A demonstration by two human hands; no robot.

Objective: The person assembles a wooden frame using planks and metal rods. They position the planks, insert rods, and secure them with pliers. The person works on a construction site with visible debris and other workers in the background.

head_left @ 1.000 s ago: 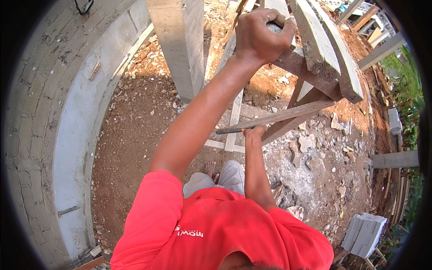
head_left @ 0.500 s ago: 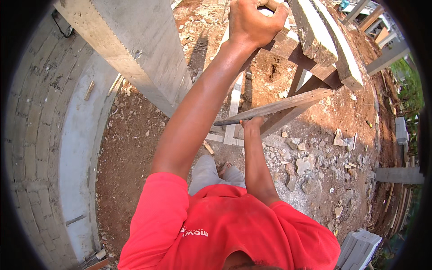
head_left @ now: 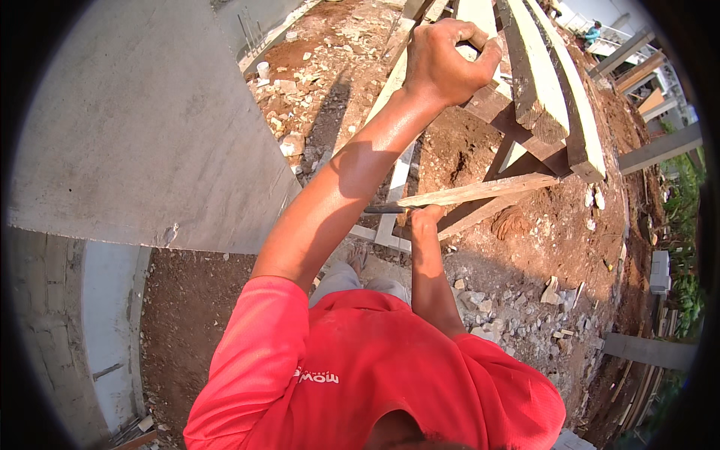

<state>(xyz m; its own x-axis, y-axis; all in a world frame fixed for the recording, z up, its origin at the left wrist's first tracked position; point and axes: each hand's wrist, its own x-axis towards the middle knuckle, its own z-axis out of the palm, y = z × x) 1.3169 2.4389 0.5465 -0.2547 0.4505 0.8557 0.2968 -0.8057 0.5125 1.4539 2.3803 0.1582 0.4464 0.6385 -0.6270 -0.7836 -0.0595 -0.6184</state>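
Observation:
My left hand (head_left: 450,61) reaches far forward, fingers and thumb curled in a ring over the end of a stack of long timber beams (head_left: 534,75). What it grips, if anything, is hidden. Lower down, my right hand (head_left: 427,217) is closed around a dark rod-like tool (head_left: 384,209), which points left from the fist; its exact kind does not show. Just above that hand, a slanting wooden brace (head_left: 480,190) runs up to the right toward a crosspiece (head_left: 517,124) under the beams.
A wide grey concrete column (head_left: 142,127) fills the upper left, close to my left forearm. Rubble and stones (head_left: 510,315) lie on the reddish soil to the right. A block wall (head_left: 45,315) stands at the left. Concrete posts (head_left: 660,148) line the far right, with a person (head_left: 592,34) beyond.
The view has shifted, so the column looks larger and covers more of the left side. My left hand appears slightly lower and farther right; both hands keep their closed shape.

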